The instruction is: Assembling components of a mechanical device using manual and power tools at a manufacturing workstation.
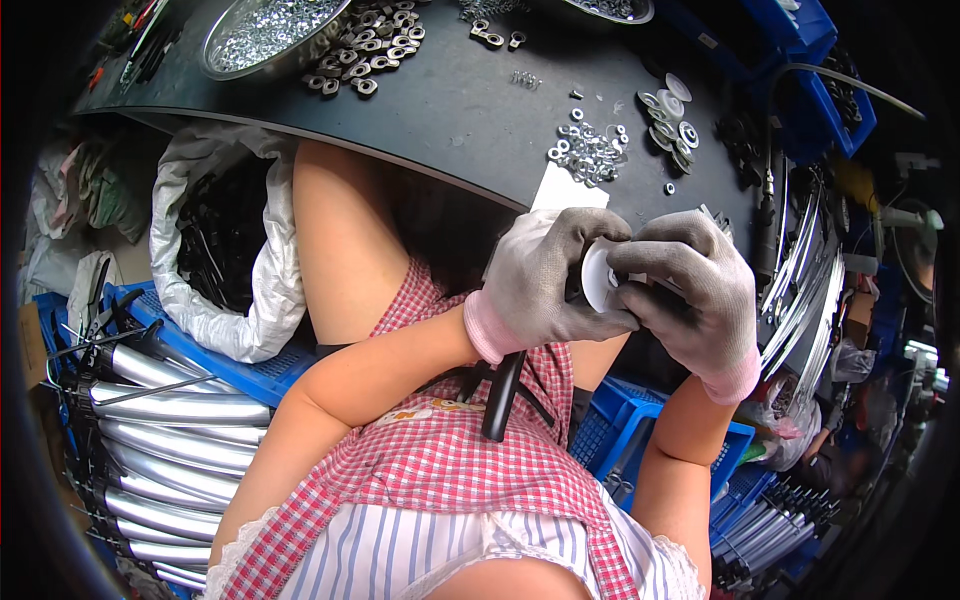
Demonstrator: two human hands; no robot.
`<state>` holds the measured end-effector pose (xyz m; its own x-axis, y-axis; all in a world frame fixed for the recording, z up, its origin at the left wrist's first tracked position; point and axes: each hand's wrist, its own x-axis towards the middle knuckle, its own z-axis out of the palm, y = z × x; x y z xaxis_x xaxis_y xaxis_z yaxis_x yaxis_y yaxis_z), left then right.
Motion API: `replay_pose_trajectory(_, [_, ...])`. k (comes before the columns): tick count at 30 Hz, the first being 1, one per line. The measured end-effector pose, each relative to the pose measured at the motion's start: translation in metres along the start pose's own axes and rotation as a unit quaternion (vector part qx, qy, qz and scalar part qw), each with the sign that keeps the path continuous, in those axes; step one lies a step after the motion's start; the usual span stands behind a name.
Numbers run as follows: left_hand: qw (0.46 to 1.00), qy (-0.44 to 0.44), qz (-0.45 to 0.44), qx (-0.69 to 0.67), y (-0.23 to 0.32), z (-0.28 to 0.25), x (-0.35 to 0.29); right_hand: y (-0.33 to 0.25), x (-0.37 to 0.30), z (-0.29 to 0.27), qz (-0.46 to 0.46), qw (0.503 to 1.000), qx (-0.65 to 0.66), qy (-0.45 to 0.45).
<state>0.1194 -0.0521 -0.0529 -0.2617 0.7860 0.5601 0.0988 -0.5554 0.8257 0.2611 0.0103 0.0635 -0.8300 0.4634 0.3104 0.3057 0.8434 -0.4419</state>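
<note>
A round white plastic disc (599,277) stands on edge between my two gloved hands, just beyond my lap. My left hand (545,275) is closed around the disc and a dark part behind it, which the fingers mostly hide. From under that hand a black tube (504,398) slants down toward my apron. My right hand (695,285) is closed, thumb and fingers pinched at the middle of the disc. Whatever small piece they grip there is hidden. Past the hands, a pile of small metal nuts (590,152) lies on the dark table (450,120), beside a white paper (568,190).
Several white discs (672,120) lie right of the nuts. Metal eye fittings (372,45) and a steel bowl (222,62) of small hardware are farther left. Blue bins (815,95) stand at far right. Curved silver tubes (170,440) and a white sack (170,230) are at left.
</note>
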Motion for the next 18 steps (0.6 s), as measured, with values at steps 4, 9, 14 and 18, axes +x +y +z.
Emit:
replay_pose_trajectory(4, [1.0, 0.0, 0.012, 0.016, 0.002, -0.001, 0.001, -0.004, 0.009, -0.006, 0.044, 0.998, 0.022, -0.038])
replay_pose_trajectory(9, [1.0, -0.002, -0.01, 0.007, 0.001, -0.001, -0.001, -0.018, 0.014, -0.011, 0.109, 0.99, 0.004, -0.087])
replay_pose_trajectory(14, [0.999, 0.013, 0.015, 0.028, 0.001, 0.001, 0.0, -0.026, 0.016, -0.01, 0.104, 0.989, -0.056, -0.084])
replay_pose_trajectory(18, [1.0, 0.003, -0.004, 0.005, 0.001, 0.0, -0.001, -0.018, 0.017, -0.011, 0.071, 0.99, -0.075, -0.095])
